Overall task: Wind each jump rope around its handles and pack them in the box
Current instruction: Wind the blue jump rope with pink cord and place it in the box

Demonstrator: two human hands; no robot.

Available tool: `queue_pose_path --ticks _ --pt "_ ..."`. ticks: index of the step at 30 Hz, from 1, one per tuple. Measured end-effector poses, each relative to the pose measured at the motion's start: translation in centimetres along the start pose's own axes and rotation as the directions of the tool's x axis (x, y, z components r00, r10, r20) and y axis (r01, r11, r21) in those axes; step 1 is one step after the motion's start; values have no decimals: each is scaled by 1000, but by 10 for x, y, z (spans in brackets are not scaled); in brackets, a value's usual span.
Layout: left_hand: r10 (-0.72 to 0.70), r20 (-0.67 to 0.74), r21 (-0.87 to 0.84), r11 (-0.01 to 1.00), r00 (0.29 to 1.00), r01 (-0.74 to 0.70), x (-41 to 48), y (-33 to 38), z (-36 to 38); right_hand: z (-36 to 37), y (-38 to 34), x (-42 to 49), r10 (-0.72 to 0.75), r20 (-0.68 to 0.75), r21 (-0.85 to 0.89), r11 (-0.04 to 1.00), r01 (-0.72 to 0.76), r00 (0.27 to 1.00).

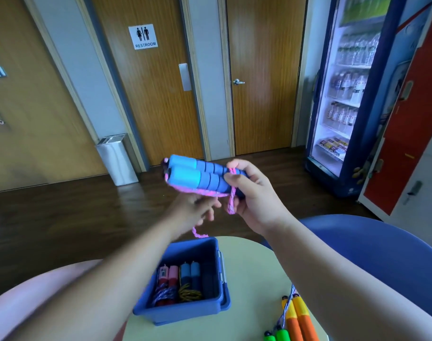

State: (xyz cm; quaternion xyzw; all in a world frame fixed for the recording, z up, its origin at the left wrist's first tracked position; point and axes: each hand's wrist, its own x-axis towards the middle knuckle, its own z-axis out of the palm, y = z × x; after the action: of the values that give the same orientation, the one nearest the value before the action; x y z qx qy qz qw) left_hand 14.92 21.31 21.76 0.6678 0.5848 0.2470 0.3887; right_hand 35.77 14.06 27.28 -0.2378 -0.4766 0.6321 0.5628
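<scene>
Two wound ropes (178, 284) in box (185, 313); right hand (249, 193) grips blue handles (197, 174), left hand (192, 209) pinches pink cord (231, 198) mid-wind; orange-handled rope (298, 316) waits on table (254, 279).

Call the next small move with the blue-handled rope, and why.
Probably one more turn: the left hand carries the pink rope around the paired blue handles. The right hand grips the handles together, only a few wraps show, and a loose tail hangs below the left hand above the blue box. Too early to pack.
</scene>
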Motion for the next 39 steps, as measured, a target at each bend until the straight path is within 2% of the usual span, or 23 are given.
queue_pose_path --ticks 2,4,6,8,11,14,17,20,23,26,30,34,39 --pt "95 28 -50 994 995 -93 -48 18 38 4 2 12 -16 -141 6 1000 17 990" --pt "104 120 -91 991 987 -94 -85 22 63 6 8 23 -61 -265 -123 992 29 962" --pt "65 230 -28 998 971 -61 -109 25 74 3 16 26 -118 -301 -280 960 31 946" --pt "126 269 -3 992 955 -130 -126 39 64 -3 25 22 -149 -283 -419 908 17 948" --pt "304 112 9 952 946 -307 -128 63 24 -12 43 9 -156 -233 -514 858 15 960" --pt "363 -49 173 921 931 -350 -107 73 -25 -12 57 -8 -82 -182 -426 905 -3 980" --pt "346 -93 384 878 934 -287 -92 74 -54 -2 61 -25 -28 -82 -271 963 5 996" --pt "309 -55 448 857 949 -253 -78 65 -61 11 66 -36 -15 -56 -308 951 -3 998" --pt "282 4 511 824 959 -245 -69 55 -58 22 72 -44 -67 -46 -370 928 46 997" --pt "293 47 492 825 955 -278 -64 45 -54 24 74 -50 -110 -61 -367 927 80 992" --pt "333 97 540 774 938 -331 -64 37 -49 26 75 -54 -175 -57 -401 906 138 983" --pt "398 89 538 752 913 -380 -67 36 -44 25 76 -52 -191 -42 -455 878 151 981" --pt "420 60 508 768 905 -390 -64 29 -43 23 66 -50 -141 13 -582 804 122 990"
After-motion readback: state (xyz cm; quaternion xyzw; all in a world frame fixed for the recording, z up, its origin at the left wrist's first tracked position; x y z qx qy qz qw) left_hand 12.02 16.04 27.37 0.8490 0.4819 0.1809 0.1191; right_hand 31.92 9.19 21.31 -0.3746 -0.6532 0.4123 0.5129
